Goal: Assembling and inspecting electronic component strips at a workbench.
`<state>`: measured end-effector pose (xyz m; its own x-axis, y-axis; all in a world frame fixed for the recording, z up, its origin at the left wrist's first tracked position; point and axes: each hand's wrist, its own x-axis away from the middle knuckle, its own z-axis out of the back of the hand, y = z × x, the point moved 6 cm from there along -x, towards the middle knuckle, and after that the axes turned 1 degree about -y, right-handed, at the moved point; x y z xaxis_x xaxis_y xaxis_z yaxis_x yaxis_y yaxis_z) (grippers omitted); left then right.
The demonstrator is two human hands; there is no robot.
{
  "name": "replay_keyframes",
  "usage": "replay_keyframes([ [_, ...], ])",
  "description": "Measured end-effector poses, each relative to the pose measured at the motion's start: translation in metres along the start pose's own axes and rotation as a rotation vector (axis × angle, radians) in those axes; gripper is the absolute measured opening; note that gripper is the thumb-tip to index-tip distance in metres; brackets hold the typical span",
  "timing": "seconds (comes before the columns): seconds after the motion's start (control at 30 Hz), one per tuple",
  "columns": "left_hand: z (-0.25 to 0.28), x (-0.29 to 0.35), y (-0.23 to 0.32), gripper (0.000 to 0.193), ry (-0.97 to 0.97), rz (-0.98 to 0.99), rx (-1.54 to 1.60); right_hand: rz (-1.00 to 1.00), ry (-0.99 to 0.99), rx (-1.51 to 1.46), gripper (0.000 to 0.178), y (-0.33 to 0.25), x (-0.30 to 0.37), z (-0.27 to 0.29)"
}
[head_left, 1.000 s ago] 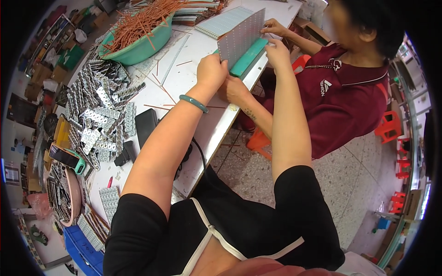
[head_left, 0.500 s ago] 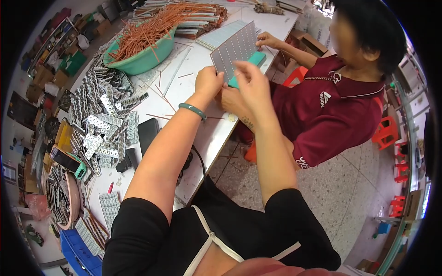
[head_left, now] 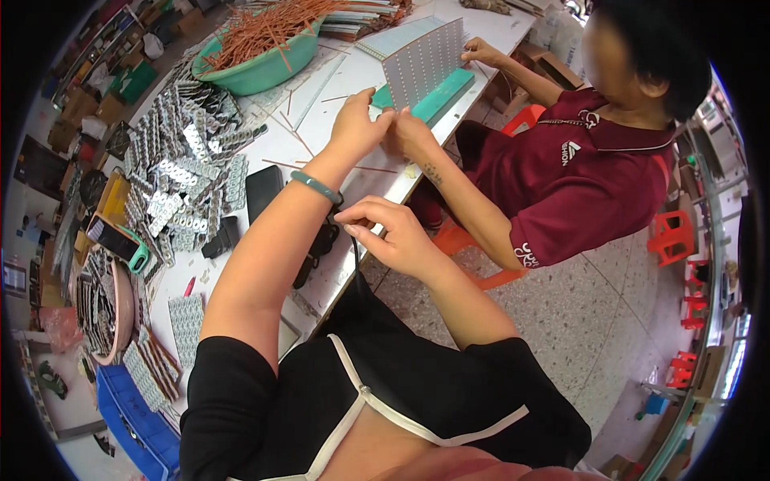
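Observation:
My left hand (head_left: 359, 127) reaches to the near end of an upright grey panel (head_left: 425, 64) with rows of small light marks. Its thumb and forefinger are spread apart, and nothing shows between them. My right hand (head_left: 389, 236) is drawn back beside my left forearm, near the table edge and a black cable (head_left: 356, 260). Its fingers are loosely bent, with a gap at the thumb, and I see nothing in it. A green block (head_left: 445, 100) lies along the panel's foot. The co-worker's hands (head_left: 411, 135) (head_left: 485, 54) are at the panel's near and far ends.
On the white table (head_left: 329, 108) stand a green basin (head_left: 281, 68) of orange-brown strips and a heap of silvery metal strips (head_left: 188, 152). A phone (head_left: 116, 238), a pinkish basin (head_left: 120, 313) and a blue crate (head_left: 132, 425) are on the left. The co-worker sits close on the right.
My right hand has moved from beside the panel back toward me. My left hand's fingers have spread at the panel's near end. The view has shifted slightly, and more of the green block shows.

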<state>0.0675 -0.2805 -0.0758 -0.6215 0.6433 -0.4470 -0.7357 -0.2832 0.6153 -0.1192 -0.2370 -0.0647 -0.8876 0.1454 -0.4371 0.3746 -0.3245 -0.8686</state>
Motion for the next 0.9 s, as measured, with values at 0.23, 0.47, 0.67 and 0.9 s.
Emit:
replay_keyframes([
  [0.23, 0.083, 0.069, 0.018, 0.053, -0.128, 0.048, 0.171, 0.008, -0.057, -0.010, 0.021, 0.001, 0.010, -0.011],
  [0.47, 0.123, 0.116, 0.024, 0.050, -0.158, 0.061, 0.236, -0.027, -0.086, -0.018, 0.019, 0.010, 0.016, -0.023],
  [0.67, 0.147, 0.138, 0.033, 0.048, -0.156, 0.041, 0.244, -0.073, -0.125, -0.023, 0.019, 0.023, 0.019, -0.037],
  [0.9, 0.186, 0.177, 0.059, 0.046, -0.206, 0.047, 0.167, -0.146, -0.150, -0.083, 0.020, 0.021, 0.012, -0.047],
])
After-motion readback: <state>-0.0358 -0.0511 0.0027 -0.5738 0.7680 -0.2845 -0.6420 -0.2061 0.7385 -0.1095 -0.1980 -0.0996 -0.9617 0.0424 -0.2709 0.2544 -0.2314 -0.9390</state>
